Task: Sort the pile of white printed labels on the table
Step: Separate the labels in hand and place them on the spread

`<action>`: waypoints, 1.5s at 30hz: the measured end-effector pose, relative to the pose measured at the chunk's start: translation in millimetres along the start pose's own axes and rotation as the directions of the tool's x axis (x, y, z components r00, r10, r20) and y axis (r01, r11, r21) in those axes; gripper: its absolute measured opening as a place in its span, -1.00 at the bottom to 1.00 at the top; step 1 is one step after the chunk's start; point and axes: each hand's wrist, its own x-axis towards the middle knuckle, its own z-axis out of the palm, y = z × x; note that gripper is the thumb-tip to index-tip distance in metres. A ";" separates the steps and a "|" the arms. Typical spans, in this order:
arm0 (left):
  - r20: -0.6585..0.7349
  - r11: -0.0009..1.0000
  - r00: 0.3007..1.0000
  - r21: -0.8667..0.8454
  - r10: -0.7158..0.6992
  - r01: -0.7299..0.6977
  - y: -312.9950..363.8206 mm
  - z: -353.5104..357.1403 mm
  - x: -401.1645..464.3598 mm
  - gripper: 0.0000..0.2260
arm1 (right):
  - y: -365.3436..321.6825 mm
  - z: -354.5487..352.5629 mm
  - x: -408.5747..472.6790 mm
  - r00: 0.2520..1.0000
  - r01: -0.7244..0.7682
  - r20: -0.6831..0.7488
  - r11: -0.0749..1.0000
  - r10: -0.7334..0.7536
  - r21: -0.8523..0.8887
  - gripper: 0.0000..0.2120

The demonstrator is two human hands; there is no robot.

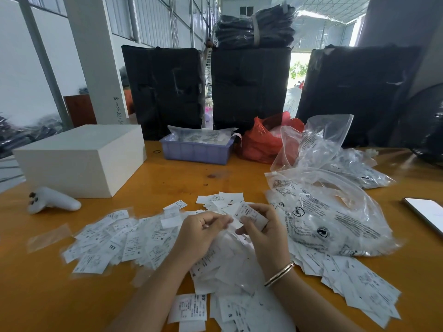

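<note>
White printed labels point(124, 243) lie spread across the orange table point(43, 293), to the left, under and to the right of my hands. My right hand point(261, 230) holds a white label marked S point(247, 212) between thumb and fingers, above the pile. My left hand point(203, 232) hovers just left of it with fingers curled, pinching the edge of a thin clear sleeve or label; the exact hold is blurred. More labels point(359, 286) fan out at the lower right, and a small group point(223, 198) lies just beyond my hands.
A white box point(81, 159) and a white controller point(51, 200) sit at the left. A purple tray point(196, 150), a red bag point(261, 142) and clear printed plastic bags point(330, 212) stand behind and right. A phone point(426, 212) lies at the right edge. Black wrapped bundles point(165, 89) line the back.
</note>
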 end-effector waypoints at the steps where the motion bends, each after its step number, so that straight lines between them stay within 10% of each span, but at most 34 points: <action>1: -0.006 1.000 1.000 0.012 0.004 -0.004 -0.2 0.3 0.2 -0.78 | -0.4 0.5 -0.6 1.000 0.016 0.014 1.000 -0.016 -0.023 -0.76; 45: -0.055 0.998 0.997 -0.034 -0.049 0.048 3.2 -2.1 -0.8 -0.78 | -3.1 3.1 -4.2 0.991 0.063 0.126 0.990 -0.047 -0.130 -0.73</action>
